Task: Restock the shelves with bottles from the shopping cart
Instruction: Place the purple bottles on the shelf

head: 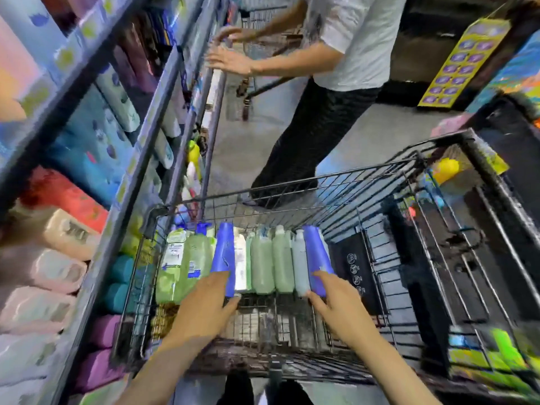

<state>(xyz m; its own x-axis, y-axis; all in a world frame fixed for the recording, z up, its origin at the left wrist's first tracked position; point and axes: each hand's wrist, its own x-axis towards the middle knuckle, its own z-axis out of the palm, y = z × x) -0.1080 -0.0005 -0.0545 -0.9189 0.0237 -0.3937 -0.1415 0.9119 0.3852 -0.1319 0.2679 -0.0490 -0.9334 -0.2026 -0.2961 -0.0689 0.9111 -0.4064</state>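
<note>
Pretty bright, even store lighting, no hard shadows. Everything's smeary with blocky compression, worst on the shelves (58,176) left of the hands (204,311). Heavy fisheye bend toward the edges. The bottles (263,264) just past the fingers look softly blurred, labels unreadable.

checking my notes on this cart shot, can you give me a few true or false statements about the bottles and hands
1. Both hands reach into the shopping cart. True.
2. The left hand is at a blue bottle. True.
3. The bottles stand upright in the cart. False: they lie side by side on its floor.
4. The right hand holds a yellow bottle. False: it touches another blue bottle.
5. Green bottles lie between the two blue ones. True.
6. The shelves are on the right. False: on the left.
</note>
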